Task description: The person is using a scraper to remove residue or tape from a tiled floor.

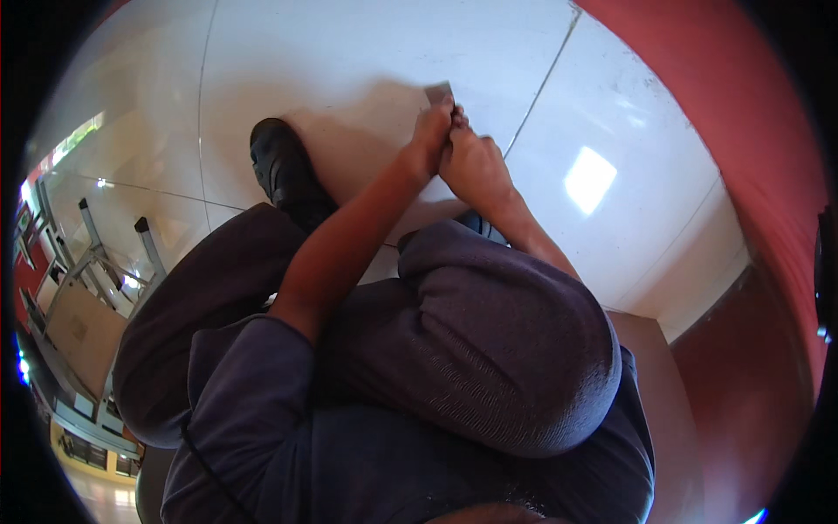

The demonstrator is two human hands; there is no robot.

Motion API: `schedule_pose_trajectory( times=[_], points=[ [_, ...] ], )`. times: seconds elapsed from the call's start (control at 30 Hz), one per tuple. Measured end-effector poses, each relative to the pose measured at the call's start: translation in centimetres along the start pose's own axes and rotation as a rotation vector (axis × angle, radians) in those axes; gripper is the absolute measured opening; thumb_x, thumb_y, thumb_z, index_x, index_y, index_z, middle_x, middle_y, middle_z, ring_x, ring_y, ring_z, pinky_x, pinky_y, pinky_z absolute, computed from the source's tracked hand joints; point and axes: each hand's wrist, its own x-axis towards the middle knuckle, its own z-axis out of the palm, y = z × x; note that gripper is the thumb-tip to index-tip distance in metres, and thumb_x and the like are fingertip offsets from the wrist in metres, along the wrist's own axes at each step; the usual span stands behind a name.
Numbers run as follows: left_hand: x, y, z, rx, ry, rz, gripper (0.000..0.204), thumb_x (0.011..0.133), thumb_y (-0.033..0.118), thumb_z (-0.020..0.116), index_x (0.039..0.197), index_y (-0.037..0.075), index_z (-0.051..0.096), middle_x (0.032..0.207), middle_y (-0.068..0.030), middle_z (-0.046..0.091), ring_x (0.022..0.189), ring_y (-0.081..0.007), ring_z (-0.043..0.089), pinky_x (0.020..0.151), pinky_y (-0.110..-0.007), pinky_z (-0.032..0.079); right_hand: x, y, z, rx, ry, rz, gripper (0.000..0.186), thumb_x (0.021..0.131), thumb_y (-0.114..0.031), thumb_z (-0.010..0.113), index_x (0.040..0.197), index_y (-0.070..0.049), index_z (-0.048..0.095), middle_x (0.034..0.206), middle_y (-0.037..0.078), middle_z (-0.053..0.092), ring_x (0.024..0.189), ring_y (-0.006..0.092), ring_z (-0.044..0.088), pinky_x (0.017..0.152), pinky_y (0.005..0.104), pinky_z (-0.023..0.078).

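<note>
Holding a small flat piece (439, 93) out in front

I watch from far off through the head camera. The small flat piece sticks up just past the hands, above the white floor (349, 44). It looks grey-brown; I cannot tell what it is. To hold it well, I think both hands should press gently and not bend it. I would let the wrists rest near each other, so that the piece does not shake. If one side slips, it could drop.

My left hand (430, 135) seems to pinch the low end of the piece, with its fingers bent in. My right hand (478, 166) sits right up against the left, curled, with its back facing me. I cannot tell whether the right fingers pinch the piece too. The left arm (353, 236) reaches up across the middle, with a bend at the elbow. The right arm (534, 234) comes out from behind the raised leg (524, 349) and leans in to meet the left.
</note>
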Motion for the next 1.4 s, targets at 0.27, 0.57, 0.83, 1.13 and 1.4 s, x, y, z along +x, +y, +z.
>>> schedule_pose_trajectory(
  times=[0.27, 0.57, 0.83, 1.13, 1.4],
  points=[
    [-3.5, -2.1, -0.6, -0.151, 0.193, -0.015, 0.028, 0.092, 0.028, 0.044, 0.070, 0.010, 0.043, 0.059, -0.0023, 0.044, 0.054, -0.0142, 0.044, 0.052, -0.030, 0.040, -0.9, -0.6, -0.3, -0.020, -0.264, 0.057, 0.021, 0.081, -0.012, 0.048, 0.090, 0.004, 0.059, 0.083, 0.031, 0.061, 0.076, 0.0487, 0.060, 0.075, 0.0548, 0.048],
    [-2.0, -1.6, -3.0, -0.132, 0.143, 0.064, 0.027, 0.089, 0.026, 0.042, 0.068, 0.010, 0.045, 0.059, -0.0024, 0.046, 0.055, -0.0163, 0.045, 0.054, -0.033, 0.039, -0.3, -1.5, 1.5, -0.042, -0.177, -0.024, 0.021, 0.083, -0.014, 0.047, 0.090, 0.002, 0.060, 0.083, 0.030, 0.061, 0.078, 0.0475, 0.059, 0.077, 0.0542, 0.047],
    [-4.4, -2.3, -3.4, -0.273, 0.251, 0.106, 0.029, 0.091, 0.025, 0.043, 0.067, 0.010, 0.046, 0.058, -0.0033, 0.047, 0.053, -0.0168, 0.046, 0.053, -0.032, 0.041, -0.9, -2.5, 1.5, -0.092, -0.349, -0.058, 0.024, 0.081, -0.012, 0.049, 0.095, 0.004, 0.058, 0.086, 0.031, 0.061, 0.081, 0.0465, 0.061, 0.077, 0.0533, 0.048],
    [-2.5, 3.9, -4.8, -0.159, 0.224, 0.117, 0.036, 0.095, 0.033, 0.039, 0.069, 0.010, 0.045, 0.057, -0.0015, 0.045, 0.052, -0.0160, 0.043, 0.052, -0.032, 0.041, 3.9, -4.3, 3.6, 0.002, -0.196, -0.107, 0.024, 0.081, -0.014, 0.047, 0.093, 0.001, 0.062, 0.085, 0.028, 0.063, 0.083, 0.0465, 0.060, 0.081, 0.0540, 0.047],
    [-1.8, 6.6, -5.4, -0.097, 0.037, 0.219, 0.035, 0.092, 0.036, 0.043, 0.069, 0.009, 0.045, 0.061, -0.0032, 0.046, 0.055, -0.0163, 0.044, 0.054, -0.032, 0.041, 6.2, -7.5, 1.5, -0.092, -0.349, 0.042, 0.031, 0.082, -0.015, 0.047, 0.106, 0.002, 0.059, 0.111, 0.029, 0.057, 0.090, 0.0471, 0.058, 0.087, 0.0531, 0.045]
  ],
)
